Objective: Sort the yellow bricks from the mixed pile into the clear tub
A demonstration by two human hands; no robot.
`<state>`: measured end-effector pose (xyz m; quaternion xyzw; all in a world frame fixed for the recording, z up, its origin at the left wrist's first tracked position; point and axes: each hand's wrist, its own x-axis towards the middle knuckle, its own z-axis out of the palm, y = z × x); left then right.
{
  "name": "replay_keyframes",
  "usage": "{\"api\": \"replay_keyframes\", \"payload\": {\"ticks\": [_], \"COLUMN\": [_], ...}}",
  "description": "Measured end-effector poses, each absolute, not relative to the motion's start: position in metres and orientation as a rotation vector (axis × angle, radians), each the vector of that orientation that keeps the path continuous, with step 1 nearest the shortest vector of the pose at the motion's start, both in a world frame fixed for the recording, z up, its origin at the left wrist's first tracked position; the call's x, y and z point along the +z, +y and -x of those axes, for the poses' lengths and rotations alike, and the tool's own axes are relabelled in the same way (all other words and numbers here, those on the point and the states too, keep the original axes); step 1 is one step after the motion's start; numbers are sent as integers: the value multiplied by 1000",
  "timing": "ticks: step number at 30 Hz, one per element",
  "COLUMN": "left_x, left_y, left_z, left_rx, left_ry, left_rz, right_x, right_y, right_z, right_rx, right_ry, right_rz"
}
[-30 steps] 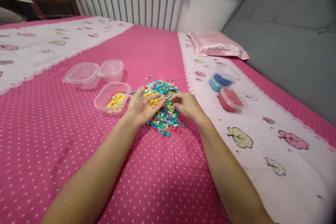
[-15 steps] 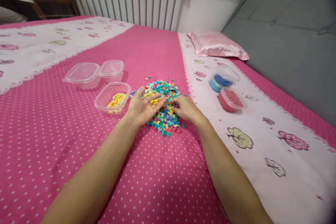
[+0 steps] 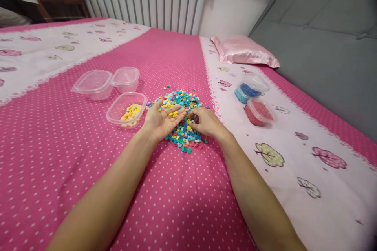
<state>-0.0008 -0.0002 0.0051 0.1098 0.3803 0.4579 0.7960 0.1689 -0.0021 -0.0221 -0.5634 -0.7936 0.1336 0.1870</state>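
Note:
My left hand (image 3: 161,122) lies palm up with its fingers stretched flat, over the near left side of a heap of small toy bricks (image 3: 185,135). Several yellow bricks (image 3: 173,113) rest on those fingers. Facing it from the right, my right hand (image 3: 206,120) is curled above the heap, thumb and forefinger apart, with no brick visible in its grip. The heap mixes teal, blue, green, yellow, white and pink pieces. Just left of it, a clear plastic tub (image 3: 110,117) contains yellow bricks (image 3: 131,113).
Two more clear tubs, one larger (image 3: 93,82) and one smaller (image 3: 126,76), stand at the left. To the right are a tub of blue bricks (image 3: 249,90) and a tub of red ones (image 3: 259,111). A pink pillow (image 3: 243,51) lies farther back on the dotted bedspread (image 3: 176,188).
My right thumb and forefinger have spread apart and drawn back slightly from the left fingertips. My left hand stays in place with the yellow bricks.

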Motion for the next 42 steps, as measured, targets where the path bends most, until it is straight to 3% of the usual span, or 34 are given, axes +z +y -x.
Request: {"api": "replay_keyframes", "payload": {"ticks": [25,42], "left_x": [3,3], "left_y": [0,1], "left_z": [1,1], "left_rx": [985,984], "left_ry": [803,805], "left_rz": [-249,-254], "right_x": [-23,-29], "right_y": [-1,0], "right_z": [-170,-168], "right_rx": [451,317], "right_ry": [-2145,-2131], "right_rz": [1648,1743]}}
